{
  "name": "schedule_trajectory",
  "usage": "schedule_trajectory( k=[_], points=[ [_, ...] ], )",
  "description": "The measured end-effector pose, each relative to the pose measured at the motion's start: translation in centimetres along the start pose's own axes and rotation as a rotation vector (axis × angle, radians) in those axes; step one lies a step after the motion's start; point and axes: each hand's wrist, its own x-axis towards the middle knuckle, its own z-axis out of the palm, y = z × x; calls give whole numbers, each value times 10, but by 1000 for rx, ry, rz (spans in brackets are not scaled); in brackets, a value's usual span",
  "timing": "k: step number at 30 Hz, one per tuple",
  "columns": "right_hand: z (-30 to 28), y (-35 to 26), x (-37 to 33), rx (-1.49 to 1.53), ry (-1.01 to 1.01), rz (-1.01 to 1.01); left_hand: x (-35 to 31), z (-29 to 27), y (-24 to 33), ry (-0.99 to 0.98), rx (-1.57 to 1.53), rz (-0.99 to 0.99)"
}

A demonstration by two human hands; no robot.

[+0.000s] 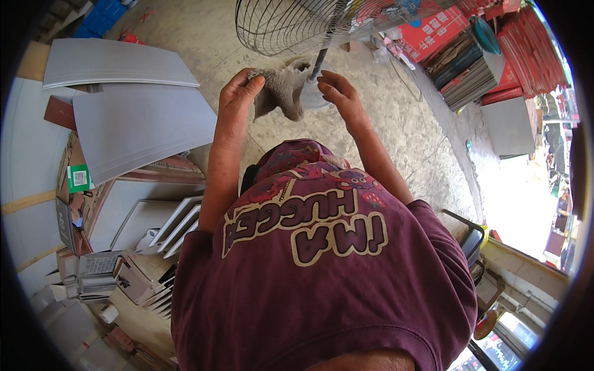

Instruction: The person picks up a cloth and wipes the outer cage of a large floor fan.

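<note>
One grey cloth (278, 93) | pinched at its left edge by left hand (240, 93) | right hand (343, 100), right of that grip, fingers parted, seemingly holding nothing | fan stand (320, 60) beyond grip | risk: one-sided pinch could slip, dropping cloth

The cloth (279, 91) is a mottled grey-brown. The shirt (322, 303) is deep maroon, printed with multicoloured cartoon figures and dark letters edged in beige. Pale grey covers the panels (139, 127); the basin (487, 37) is teal, the card (78, 178) green with a black-and-white code.
</note>
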Motion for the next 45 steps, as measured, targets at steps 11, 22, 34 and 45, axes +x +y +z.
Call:
schedule_trajectory(
  k=[11,22,34,45],
  points=[
    [14,-6,-18,229,-248,57,-14,-13,5,23,-19,-23],
    [19,-69,-24,255,-152,-233,-23,-43,-4,112,85,65],
    [12,-76,-26,96,-55,-202,-20,-31,5,67,160,14],
    [13,-75,-30,96,-40,-179,-18,-26,-1,-119,68,-226]
  ],
)
